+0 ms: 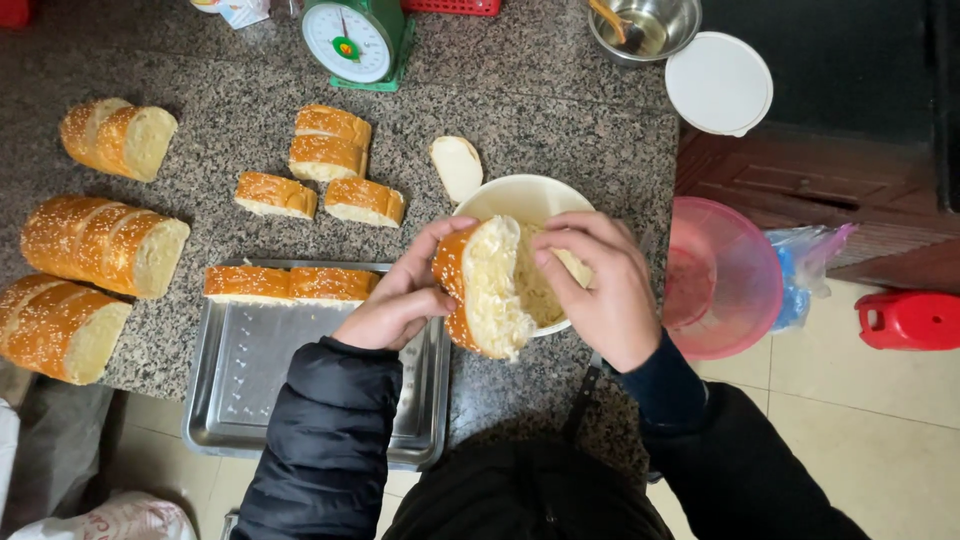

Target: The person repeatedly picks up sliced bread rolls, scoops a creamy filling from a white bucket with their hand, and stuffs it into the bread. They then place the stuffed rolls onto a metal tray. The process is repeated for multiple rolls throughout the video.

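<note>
1. Gripping a bread piece at centre frame: left hand curling its fingers round the sesame-crusted side, cut face turned toward the right of the frame and coated in a pale shredded filling.
2. Pressing against that coated face with the right hand, fingers bent and held close together, fingertips touching the filling.
3. Hovering the bread piece over the near rim of a cream bowl, sitting on the speckled granite counter just behind both hands, with more of the same pale filling showing inside.
4. Lying to the lower left of the hands, partly overhanging the counter edge: a steel tray, carrying two crusted slices along its far edge.
5. Resting further up, at centre left: four loose cut pieces in a cluster, and a pale end slice just beside the bowl rim.
6. Lining the left edge of the frame: three large scored loaves, cut ends facing right.
7. Standing at the top centre: a green dial scale.
8. Sitting at the upper right: a metal bowl with a utensil in it, and a white round lid just beside it.
9. Sitting to the right of the counter, lower down: a pink basin, with a red object on the tiled floor further right.
</note>
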